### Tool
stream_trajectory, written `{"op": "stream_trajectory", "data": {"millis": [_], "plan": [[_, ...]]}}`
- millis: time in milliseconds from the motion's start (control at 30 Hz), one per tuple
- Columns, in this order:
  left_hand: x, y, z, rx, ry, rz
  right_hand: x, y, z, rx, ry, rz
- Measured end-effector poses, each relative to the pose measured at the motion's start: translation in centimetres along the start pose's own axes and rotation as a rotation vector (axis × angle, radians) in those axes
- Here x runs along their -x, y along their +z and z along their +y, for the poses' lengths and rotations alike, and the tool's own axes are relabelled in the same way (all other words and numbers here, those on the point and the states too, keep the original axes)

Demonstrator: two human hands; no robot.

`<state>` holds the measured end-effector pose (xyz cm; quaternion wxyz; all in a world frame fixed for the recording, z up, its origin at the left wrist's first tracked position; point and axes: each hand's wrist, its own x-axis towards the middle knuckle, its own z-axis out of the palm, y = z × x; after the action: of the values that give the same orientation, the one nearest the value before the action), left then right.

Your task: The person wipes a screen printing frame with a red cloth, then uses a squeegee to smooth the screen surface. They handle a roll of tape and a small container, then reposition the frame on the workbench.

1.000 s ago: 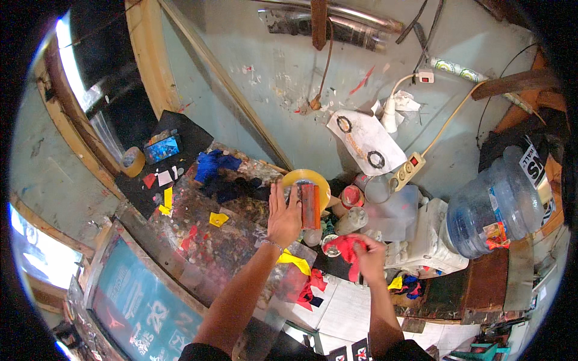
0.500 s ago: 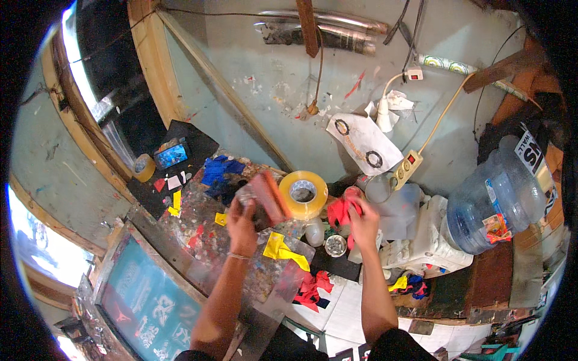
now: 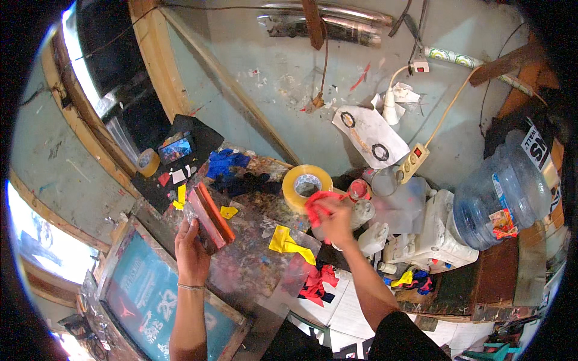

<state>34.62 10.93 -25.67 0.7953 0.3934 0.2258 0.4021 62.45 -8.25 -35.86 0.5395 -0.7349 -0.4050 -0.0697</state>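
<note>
My left hand (image 3: 191, 243) grips a screen-printing squeegee (image 3: 214, 218) with a reddish-orange edge, held tilted above the paint-stained bench (image 3: 250, 265). A red cloth (image 3: 317, 206) is bunched in my right hand (image 3: 338, 225), just in front of a large roll of yellowish tape (image 3: 290, 191). Between the hands a yellow cloth scrap (image 3: 290, 243) lies on the bench. Below my left hand is a framed blue-green printing screen (image 3: 135, 274) with pale designs. My fingers hide part of the squeegee and of the red cloth.
Blue cloth (image 3: 226, 162), a phone (image 3: 176, 148) and another tape roll (image 3: 148, 162) lie at the far left. A red-topped container (image 3: 357, 190), white jerrycan (image 3: 436, 231) and large blue water bottle (image 3: 500, 201) stand right. A power strip (image 3: 414, 162) hangs on the wall.
My left hand has moved left and nearer with the squeegee, away from the tape roll. My right hand has carried the red cloth leftward, in front of the tape roll.
</note>
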Motion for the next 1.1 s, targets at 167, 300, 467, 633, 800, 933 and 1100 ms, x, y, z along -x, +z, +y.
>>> {"op": "stream_trajectory", "data": {"millis": [167, 300, 467, 633, 800, 933, 1100], "plan": [[-0.3, -4.0, -0.7, 0.0, -0.03, -0.026, -3.1, -3.5, 2.0, 0.348, 0.007, 0.031], [0.5, -2.6, -0.3, 0.076, -0.053, -0.009, -1.0, -0.6, 0.5, 0.532, -0.077, -0.067], [2.0, -4.5, -0.6, 0.021, -0.201, 0.101, -0.6, -0.6, 0.9, 0.256, -0.142, -0.289], [2.1, -1.8, -1.7, 0.138, -0.254, 0.019, 0.1, -3.1, -5.2, -0.691, 0.632, -0.145], [3.1, -1.2, -2.7, 0.078, -0.064, 0.111, 1.7, -0.5, -17.1, -0.479, 0.17, -0.214], [3.9, -0.1, -2.9, -0.005, 0.082, 0.156, 2.2, 0.7, -19.5, -0.331, 0.108, -0.21], [5.7, -0.8, -2.3, -0.126, 0.209, 0.233, 0.0, 3.0, -23.0, -0.134, -0.329, -0.267]]}}
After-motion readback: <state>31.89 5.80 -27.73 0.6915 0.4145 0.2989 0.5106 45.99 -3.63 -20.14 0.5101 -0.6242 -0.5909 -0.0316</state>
